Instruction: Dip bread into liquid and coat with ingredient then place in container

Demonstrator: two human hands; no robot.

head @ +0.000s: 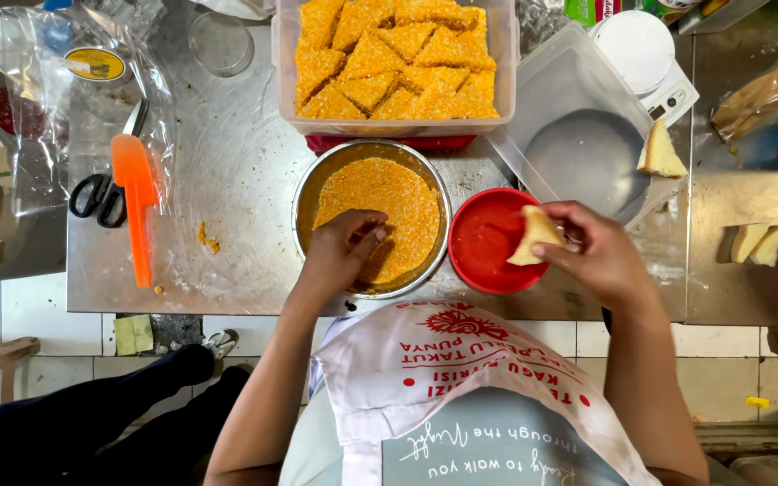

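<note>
Resting in metal bowl (310,193) of orange crumbs (387,202): left hand (342,250), fingers curled loosely, nothing visibly held. Right hand (598,252): pinching pale triangle (536,234) over red bowl (479,241). Behind bowls: tub (396,124) of crumbed triangles (398,63). Right: clear lid (578,135), white scale (648,56). Left: orange spatula (135,202), scissors (101,193), plastic bag (38,63)

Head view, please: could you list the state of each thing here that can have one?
Left hand: resting in the crumbs, holding nothing visible.
Right hand: gripping a pale triangle piece over the red bowl.
Red bowl: upright, holding red contents.
Metal bowl: upright, full of orange crumbs.
Clear tub: open, filled with coated triangles.
Tub lid: off, lying flat on the counter.
Scissors: closed, lying flat.
Orange spatula: lying flat.
</note>
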